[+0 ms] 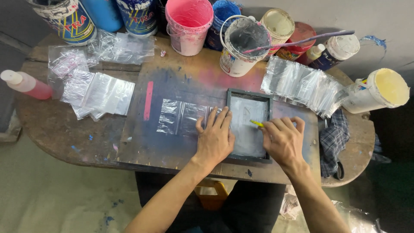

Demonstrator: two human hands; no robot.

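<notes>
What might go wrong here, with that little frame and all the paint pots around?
The left hand alone pins the frame flat; if it slips while the right hand drags the yellow tool, the print may smear. The bag under the frame looks loose and might shift. The stick across the grey bucket could be knocked.

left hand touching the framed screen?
Touching. The head view shows the left hand lying flat, palm down, over the left edge of the framed screen, fingers spread across frame and mesh with no gap visible.

A small screen-printing workshop: paint tubs (188, 26) crowd a stained wooden table (51, 125) beside a framed screen (249, 125).
</notes>
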